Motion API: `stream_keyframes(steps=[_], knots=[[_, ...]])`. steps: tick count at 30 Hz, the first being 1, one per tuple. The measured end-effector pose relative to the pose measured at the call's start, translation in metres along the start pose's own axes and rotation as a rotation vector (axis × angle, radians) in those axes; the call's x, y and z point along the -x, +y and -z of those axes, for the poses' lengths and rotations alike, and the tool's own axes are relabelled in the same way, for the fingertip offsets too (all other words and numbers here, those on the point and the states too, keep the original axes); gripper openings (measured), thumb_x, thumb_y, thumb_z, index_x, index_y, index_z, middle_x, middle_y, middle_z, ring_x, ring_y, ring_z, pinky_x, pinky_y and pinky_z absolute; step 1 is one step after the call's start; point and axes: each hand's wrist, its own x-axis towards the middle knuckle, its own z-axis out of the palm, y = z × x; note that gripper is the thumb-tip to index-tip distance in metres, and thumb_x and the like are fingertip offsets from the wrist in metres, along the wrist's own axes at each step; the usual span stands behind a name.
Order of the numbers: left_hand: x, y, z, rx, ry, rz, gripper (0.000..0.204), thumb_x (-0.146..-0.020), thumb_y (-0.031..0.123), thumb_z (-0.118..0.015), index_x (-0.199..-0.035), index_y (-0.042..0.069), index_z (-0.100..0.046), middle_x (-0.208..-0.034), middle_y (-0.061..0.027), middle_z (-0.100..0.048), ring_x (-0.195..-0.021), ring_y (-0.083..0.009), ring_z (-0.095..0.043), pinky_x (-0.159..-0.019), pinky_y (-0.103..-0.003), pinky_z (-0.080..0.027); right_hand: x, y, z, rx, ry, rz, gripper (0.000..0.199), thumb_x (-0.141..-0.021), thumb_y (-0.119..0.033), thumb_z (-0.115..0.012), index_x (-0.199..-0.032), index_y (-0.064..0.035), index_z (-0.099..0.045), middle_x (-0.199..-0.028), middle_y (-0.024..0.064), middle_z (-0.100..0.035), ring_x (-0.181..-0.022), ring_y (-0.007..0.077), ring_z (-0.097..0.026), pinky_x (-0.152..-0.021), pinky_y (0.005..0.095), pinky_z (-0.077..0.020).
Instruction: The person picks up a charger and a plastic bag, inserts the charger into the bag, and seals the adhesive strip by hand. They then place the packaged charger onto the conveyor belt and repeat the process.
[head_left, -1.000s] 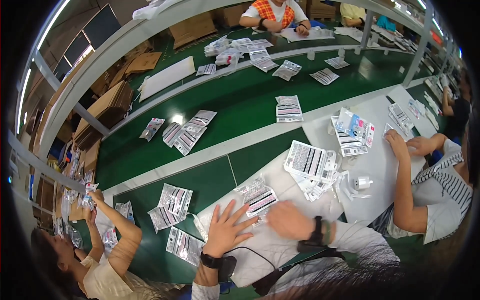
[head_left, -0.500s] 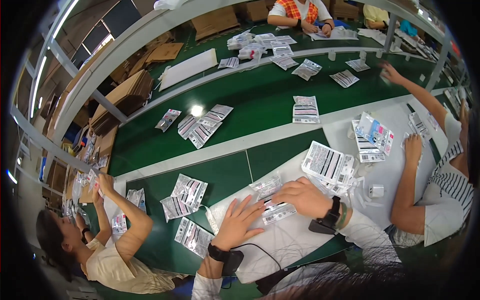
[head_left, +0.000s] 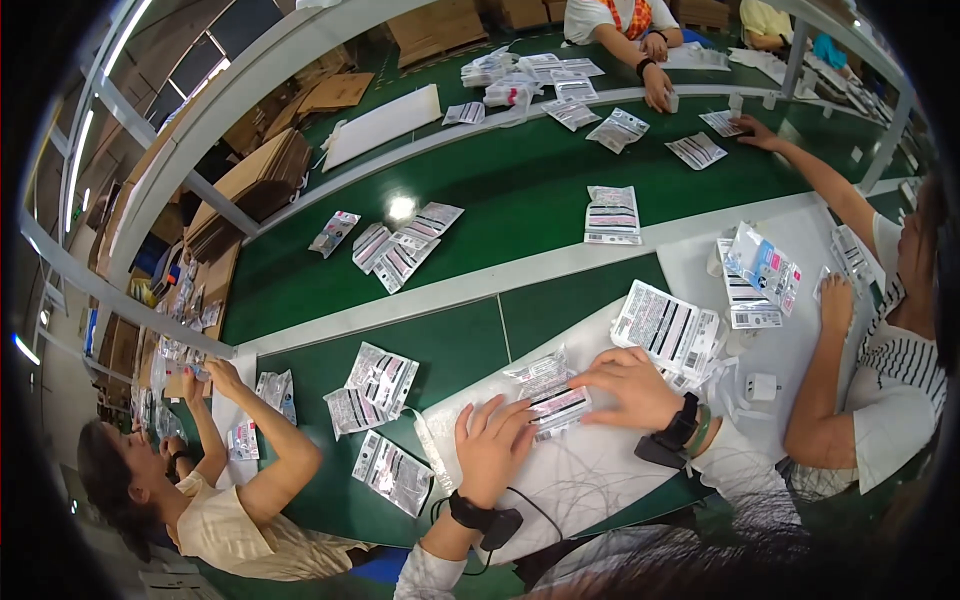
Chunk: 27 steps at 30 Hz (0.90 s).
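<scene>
Clear packet [head_left: 556, 403] under both hands' fingers [head_left: 600, 372]

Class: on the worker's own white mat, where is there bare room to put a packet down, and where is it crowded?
Bare: the white mat below the left hand and right hand. Crowded: the clear packets under both hands and the label stack to the right.

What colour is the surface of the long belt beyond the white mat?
Dark green; the belt shows best in the head view, the only one.
</scene>
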Motion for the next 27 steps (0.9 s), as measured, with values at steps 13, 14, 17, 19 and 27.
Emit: stream_keyframes(steps=[13, 14, 17, 19, 27], knots=[[-0.005, 0.001, 0.007, 0.043, 0.056, 0.038, 0.026, -0.079, 0.024, -0.080, -0.105, 0.025, -0.074, -0.128, -0.0044, -0.060, -0.119, -0.0297, -0.056, -0.102, -0.047, -0.039, 0.003, 0.004, -0.005, 0.113, 0.113, 0.112, 0.032, -0.079, -0.014, -0.076, -0.110, -0.0220, -0.076, -0.110, -0.0018, -0.065, -0.110, 0.0202, -0.058, -0.096, 0.0388, -0.0421], [-0.003, -0.002, 0.009, 0.042, 0.056, 0.041, 0.026, -0.079, 0.024, -0.080, -0.105, 0.025, -0.074, -0.128, -0.0044, -0.060, -0.119, -0.0297, -0.056, -0.102, -0.047, -0.039, 0.003, 0.006, -0.006, 0.114, 0.121, 0.103, 0.030, -0.078, -0.011, -0.075, -0.107, -0.0207, -0.076, -0.110, -0.0009, -0.065, -0.108, 0.0211, -0.059, -0.094, 0.0385, -0.0440], [0.004, -0.015, 0.019, -0.034, 0.086, 0.084, 0.032, -0.079, 0.024, -0.080, -0.110, 0.023, -0.074, -0.130, -0.0055, -0.060, -0.122, -0.0315, -0.055, -0.103, -0.049, -0.039, 0.003, 0.012, -0.007, 0.105, 0.145, 0.113, 0.028, -0.077, -0.006, -0.074, -0.102, -0.0179, -0.077, -0.109, 0.0010, -0.065, -0.104, 0.0230, -0.061, -0.090, 0.0379, -0.0479], [-0.004, -0.014, 0.020, 0.006, 0.092, 0.073, 0.037, -0.079, 0.024, -0.080, -0.115, 0.022, -0.072, -0.131, -0.0057, -0.059, -0.122, -0.0326, -0.054, -0.104, -0.049, -0.039, 0.007, 0.016, -0.007, 0.033, 0.249, 0.084, 0.027, -0.077, -0.002, -0.072, -0.100, -0.0152, -0.076, -0.109, 0.0025, -0.065, -0.101, 0.0249, -0.062, -0.086, 0.0382, -0.0503], [-0.070, -0.006, -0.008, 0.072, 0.002, -0.056, 0.063, -0.081, 0.032, -0.078, -0.137, 0.015, -0.057, -0.129, -0.0078, -0.061, -0.122, -0.0322, -0.055, -0.109, -0.052, -0.036, -0.004, -0.022, 0.034, 0.119, 0.314, 0.052, 0.026, -0.079, -0.002, -0.070, -0.104, -0.0112, -0.072, -0.112, 0.0051, -0.066, -0.105, 0.0277, -0.063, -0.089, 0.0401, -0.0519]])
